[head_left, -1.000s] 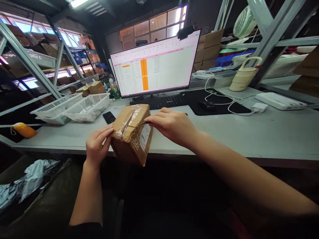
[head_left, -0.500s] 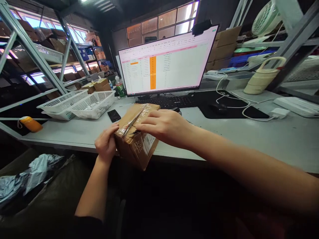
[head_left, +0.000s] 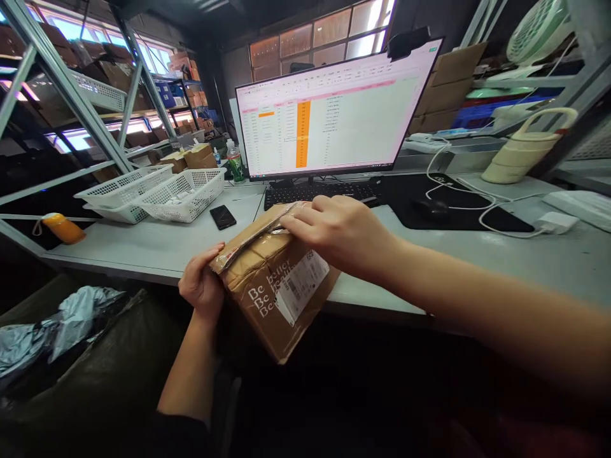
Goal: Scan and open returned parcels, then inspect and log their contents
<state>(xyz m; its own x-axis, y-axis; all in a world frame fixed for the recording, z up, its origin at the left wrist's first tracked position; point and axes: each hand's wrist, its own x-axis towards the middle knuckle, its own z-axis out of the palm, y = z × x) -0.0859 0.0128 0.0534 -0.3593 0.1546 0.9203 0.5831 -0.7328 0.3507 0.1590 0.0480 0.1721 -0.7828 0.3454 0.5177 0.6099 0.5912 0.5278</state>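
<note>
A brown cardboard box sealed with clear tape rests tilted on the front edge of the grey desk, its printed side and white label facing me. My left hand grips the box's left corner from below, fingers wrapped round it. My right hand lies over the top of the box, with its fingers bent down onto the taped seam. Whether those fingers hold anything is hidden.
Behind the box are a black keyboard, a monitor with a spreadsheet, a phone and two white baskets. A mouse on a black mat, white cables and a charger lie right. Silver bags lie lower left.
The box has tipped toward me and turned, so its printed side and label now show. My right hand has slid further back along the taped seam; my left hand has dropped lower on the corner.
</note>
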